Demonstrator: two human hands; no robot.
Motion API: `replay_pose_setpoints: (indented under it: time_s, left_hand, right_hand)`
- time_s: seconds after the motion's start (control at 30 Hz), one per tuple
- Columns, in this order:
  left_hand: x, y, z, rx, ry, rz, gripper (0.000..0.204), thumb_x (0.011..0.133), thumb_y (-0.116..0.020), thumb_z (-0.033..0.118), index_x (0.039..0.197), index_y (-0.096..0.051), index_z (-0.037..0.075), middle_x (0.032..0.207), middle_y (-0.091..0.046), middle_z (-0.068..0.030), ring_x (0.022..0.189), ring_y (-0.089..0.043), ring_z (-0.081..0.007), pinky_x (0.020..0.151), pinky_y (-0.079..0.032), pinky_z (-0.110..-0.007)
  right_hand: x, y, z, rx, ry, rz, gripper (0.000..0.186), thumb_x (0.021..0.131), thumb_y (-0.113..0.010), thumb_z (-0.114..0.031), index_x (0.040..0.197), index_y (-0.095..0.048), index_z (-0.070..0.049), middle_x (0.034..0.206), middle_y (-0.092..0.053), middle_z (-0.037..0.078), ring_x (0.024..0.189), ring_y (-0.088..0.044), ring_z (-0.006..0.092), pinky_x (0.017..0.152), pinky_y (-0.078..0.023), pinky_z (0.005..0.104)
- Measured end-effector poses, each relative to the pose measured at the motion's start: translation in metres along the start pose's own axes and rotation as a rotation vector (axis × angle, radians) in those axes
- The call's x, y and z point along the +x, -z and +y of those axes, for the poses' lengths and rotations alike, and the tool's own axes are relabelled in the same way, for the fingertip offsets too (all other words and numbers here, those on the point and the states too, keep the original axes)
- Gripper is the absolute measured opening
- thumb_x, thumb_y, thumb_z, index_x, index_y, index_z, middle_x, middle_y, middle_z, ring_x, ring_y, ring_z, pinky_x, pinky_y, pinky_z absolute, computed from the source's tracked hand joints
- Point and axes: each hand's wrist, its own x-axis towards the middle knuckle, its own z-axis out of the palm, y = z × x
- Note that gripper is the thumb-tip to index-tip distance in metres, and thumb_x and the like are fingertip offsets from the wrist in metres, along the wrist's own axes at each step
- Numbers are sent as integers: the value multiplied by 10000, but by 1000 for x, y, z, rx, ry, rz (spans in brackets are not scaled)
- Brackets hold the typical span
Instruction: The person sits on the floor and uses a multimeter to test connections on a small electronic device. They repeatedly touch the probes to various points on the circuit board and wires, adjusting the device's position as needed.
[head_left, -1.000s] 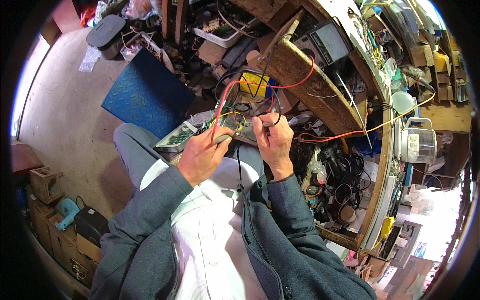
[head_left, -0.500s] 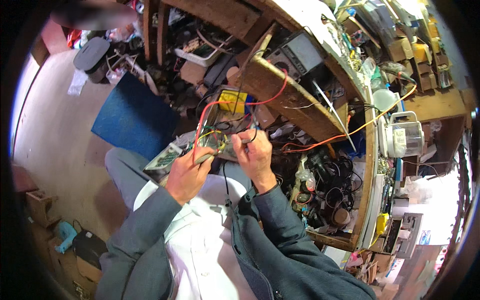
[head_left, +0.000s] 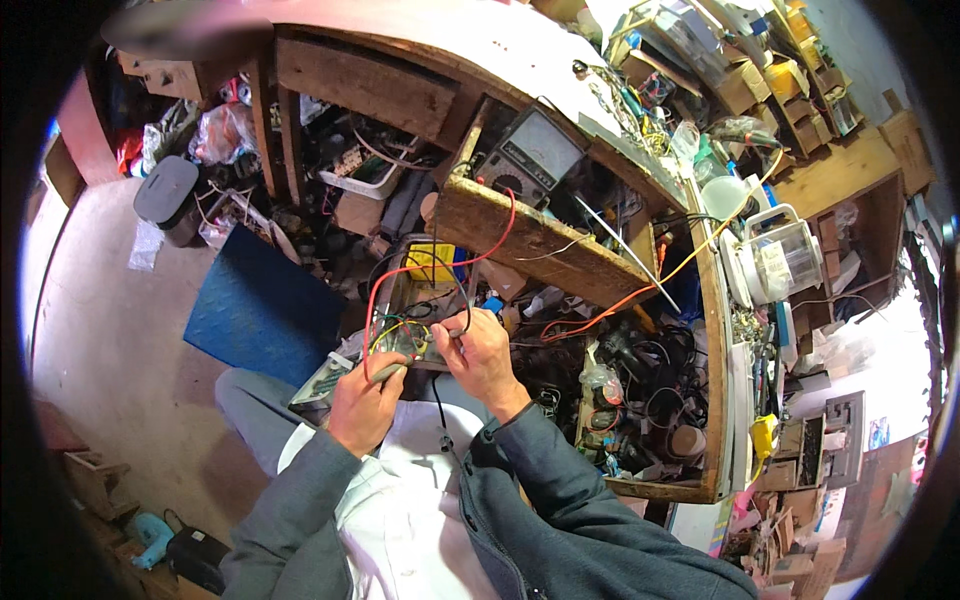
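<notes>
An opened metal case (head_left: 402,292) rests across my lap, with yellow, green and red wires (head_left: 400,330) and a yellow-and-blue block (head_left: 432,264) inside it. Pinched in my left hand (head_left: 366,408) is a test probe (head_left: 387,373); the red lead (head_left: 430,267) runs from it up to an analog multimeter (head_left: 535,155). My right hand (head_left: 486,362) is closed around a second, dark probe (head_left: 466,316), held over the case's near end. Both probe tips point in among the wires, and exact contact is too small to tell. A grey slotted panel (head_left: 322,384) sits beside my left hand.
The multimeter stands in a wooden drawer (head_left: 540,240) ahead. A blue mat (head_left: 262,305) lies at left. To the right, a wooden-edged bin holds tangled cables (head_left: 650,385). An orange cord (head_left: 640,292) and a metal rod (head_left: 630,255) cross the drawer's right side.
My view has tilted up, so the drawer and multimeter show more fully and sit lower. Both hands stay at the case with their probes, slightly lower in the picture.
</notes>
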Motion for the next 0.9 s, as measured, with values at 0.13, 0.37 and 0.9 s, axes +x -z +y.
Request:
replay_pose_setpoints:
  time_s: [0.13, 0.37, 0.9]
  left_hand:
    - [1, 0, -3, 71, -84, -2, 129, 1018, -681, 95, 1123, -701, 23, 1031, -748, -190, 935, -747, -380, 798, -590, -425]
    - [5, 4, 8, 84, -79, -34, 178, 1021, -682, 110, 1154, -709, -6, 1082, -750, -173, 942, -734, -343, 849, -569, -396]
    - [-5, 11, 57, -116, -102, -167, 336, 1006, -636, -9, 1342, -642, 4, 1341, -717, -203, 1192, -732, -338, 994, -579, -391]
  right_hand:
    - [-1, 5, -6, -33, -69, -50, 160, 908, -824, -129, 888, -678, -66, 800, -651, 103, 740, -623, 341, 699, -490, 450]
    - [0, 35, -24, 203, -216, 131, 59, 973, -762, -44, 959, -708, -25, 848, -707, 93, 709, -648, 212, 646, -513, 332]
    - [13, 91, -73, 116, -21, -151, 201, 843, -854, -36, 1008, -738, -31, 881, -726, 108, 729, -674, 270, 629, -529, 361]
